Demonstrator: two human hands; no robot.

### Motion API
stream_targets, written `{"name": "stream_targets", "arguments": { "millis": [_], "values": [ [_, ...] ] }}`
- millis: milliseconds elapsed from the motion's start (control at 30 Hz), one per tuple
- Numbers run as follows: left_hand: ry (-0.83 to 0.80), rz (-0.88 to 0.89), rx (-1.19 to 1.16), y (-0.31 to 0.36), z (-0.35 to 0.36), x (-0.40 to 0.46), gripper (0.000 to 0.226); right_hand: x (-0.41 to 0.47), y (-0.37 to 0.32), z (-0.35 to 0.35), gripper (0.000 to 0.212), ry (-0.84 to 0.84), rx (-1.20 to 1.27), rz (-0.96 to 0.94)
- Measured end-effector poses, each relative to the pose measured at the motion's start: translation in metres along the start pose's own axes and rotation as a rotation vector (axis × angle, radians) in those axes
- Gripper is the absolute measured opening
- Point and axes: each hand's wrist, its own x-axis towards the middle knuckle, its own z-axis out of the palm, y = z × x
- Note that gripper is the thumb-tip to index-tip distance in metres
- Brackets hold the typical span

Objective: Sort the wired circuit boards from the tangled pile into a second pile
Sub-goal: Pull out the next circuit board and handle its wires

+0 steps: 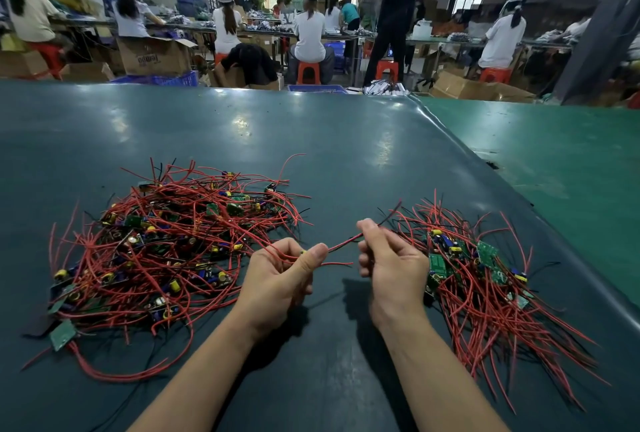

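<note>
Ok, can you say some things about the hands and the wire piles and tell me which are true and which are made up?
1. Both hands hold red wire. True: the left hand and the right hand each grip the red wire stretched between them.
2. The pile on the left is the smaller one. False: the left pile is bigger than the right pile.
3. The table is bright yellow. False: the table is dark teal.
4. Green boards show in the right pile. True: a green board lies there.
5. The two piles touch each other. False: bare table lies between them.
</note>
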Motion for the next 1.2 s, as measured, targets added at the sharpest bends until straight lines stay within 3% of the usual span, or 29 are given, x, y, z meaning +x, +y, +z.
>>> {"name": "stream_targets", "arguments": {
  "millis": [100, 267, 367, 467, 600, 667, 767, 867, 1067, 1200],
  "values": [
    [-0.008, 0.001, -0.027, -0.001, 0.001, -0.001, 0.038, 0.009, -0.003, -0.007, 0.024, 0.114, 0.046, -0.038],
    [-0.029, 0.007, -0.028, 0.001, 0.001, -0.002, 0.044, 0.013, -0.006, -0.010, 0.030, 0.105, 0.133, -0.032],
    [-0.045, 0.015, -0.036, 0.001, 0.002, -0.003, 0.040, 0.013, -0.009, -0.007, 0.039, 0.103, 0.281, 0.103],
    [-0.041, 0.002, -0.069, 0.000, 0.001, -0.002, 0.040, 0.011, -0.013, -0.007, 0.041, -0.018, 0.404, 0.319],
    [-0.024, -0.012, -0.077, 0.000, 0.000, 0.001, 0.042, 0.011, -0.016, -0.010, 0.039, -0.038, 0.493, 0.376],
    [0.012, -0.011, -0.100, 0.001, 0.000, 0.002, 0.043, 0.009, -0.015, -0.009, 0.039, -0.040, 0.434, 0.310],
    [0.069, -0.003, -0.126, 0.002, 0.000, 0.004, 0.036, -0.007, -0.005, -0.002, 0.049, -0.173, 0.187, 0.275],
    [0.001, -0.018, -0.083, 0.002, 0.001, 0.002, 0.032, -0.024, 0.004, 0.007, 0.025, -0.350, -0.033, 0.236],
    [-0.033, -0.012, -0.038, 0.001, 0.002, 0.001, 0.034, -0.018, 0.000, 0.003, 0.023, -0.333, -0.078, 0.155],
    [0.001, 0.001, -0.069, 0.000, 0.001, 0.001, 0.034, -0.006, -0.005, -0.003, 0.026, -0.208, -0.029, 0.089]
  ]
}}
